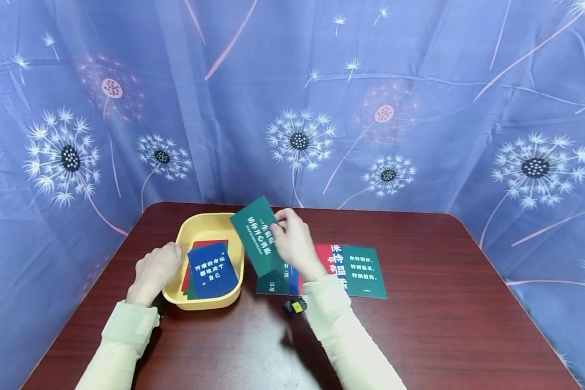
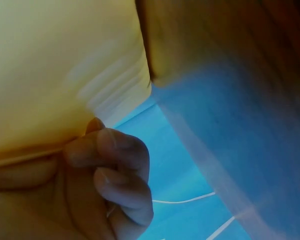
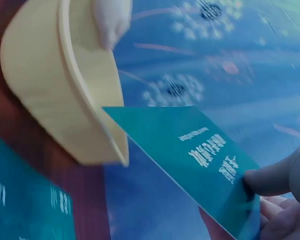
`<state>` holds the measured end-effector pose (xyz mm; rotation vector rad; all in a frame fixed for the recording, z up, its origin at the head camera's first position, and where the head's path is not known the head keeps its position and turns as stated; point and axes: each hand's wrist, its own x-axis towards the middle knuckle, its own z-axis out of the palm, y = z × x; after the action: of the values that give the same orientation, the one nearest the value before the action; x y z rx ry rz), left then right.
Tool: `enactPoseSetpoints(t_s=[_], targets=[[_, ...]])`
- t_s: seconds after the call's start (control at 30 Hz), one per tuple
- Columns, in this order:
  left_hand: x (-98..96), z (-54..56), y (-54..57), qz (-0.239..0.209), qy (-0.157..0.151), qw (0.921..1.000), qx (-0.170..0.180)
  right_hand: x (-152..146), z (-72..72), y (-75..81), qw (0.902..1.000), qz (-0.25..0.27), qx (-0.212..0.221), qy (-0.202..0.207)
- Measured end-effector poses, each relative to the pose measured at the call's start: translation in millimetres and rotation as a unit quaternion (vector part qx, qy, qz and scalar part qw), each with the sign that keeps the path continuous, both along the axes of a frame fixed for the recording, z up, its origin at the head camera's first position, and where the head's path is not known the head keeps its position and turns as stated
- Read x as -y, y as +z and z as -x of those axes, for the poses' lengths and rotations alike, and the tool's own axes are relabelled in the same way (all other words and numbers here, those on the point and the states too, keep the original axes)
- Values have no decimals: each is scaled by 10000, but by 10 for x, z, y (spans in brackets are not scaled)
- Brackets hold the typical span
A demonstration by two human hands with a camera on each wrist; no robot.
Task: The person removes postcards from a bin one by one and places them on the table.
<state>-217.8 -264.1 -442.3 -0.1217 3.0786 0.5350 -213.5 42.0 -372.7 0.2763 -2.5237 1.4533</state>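
Note:
My right hand [image 1: 294,241] pinches a green card [image 1: 254,235] with white writing by one edge, thumb on its printed face. The card is raised and tilted beside the right rim of a yellow tub [image 1: 209,306]. In the right wrist view, the card [image 3: 185,150] has its far corner close to the tub's wall [image 3: 40,75]. My left hand [image 1: 158,268] grips the tub's left rim, and the left wrist view shows its fingers [image 2: 122,150] curled at that rim. Inside the tub lies a blue card [image 1: 213,271] over red and green ones.
Right of the tub, several cards lie in a row, partly under my right arm: a green card [image 1: 365,273], a red card [image 1: 324,253] and another green card [image 1: 273,281]. A small black and yellow object [image 1: 294,307] is by my right wrist. A blue dandelion curtain [image 1: 244,108] hangs behind the table.

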Motion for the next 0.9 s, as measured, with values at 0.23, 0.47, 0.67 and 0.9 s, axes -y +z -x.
enactPoseSetpoints(t_s=[0.23,0.47,0.67,0.9], targets=[[-5,-19,12,-19,-22,10000,17,-630,16,-130,9957,361,492,-695],[-40,19,-6,-14,-29,10000,-49,-1203,21,-262,9857,173,986,-1354],[-73,35,14,-23,-104,9999,-3,-1618,-44,-376,9732,40,1476,-1761],[-22,17,4,17,-49,9999,119,-1967,-116,-539,9644,-171,1710,-2008]])
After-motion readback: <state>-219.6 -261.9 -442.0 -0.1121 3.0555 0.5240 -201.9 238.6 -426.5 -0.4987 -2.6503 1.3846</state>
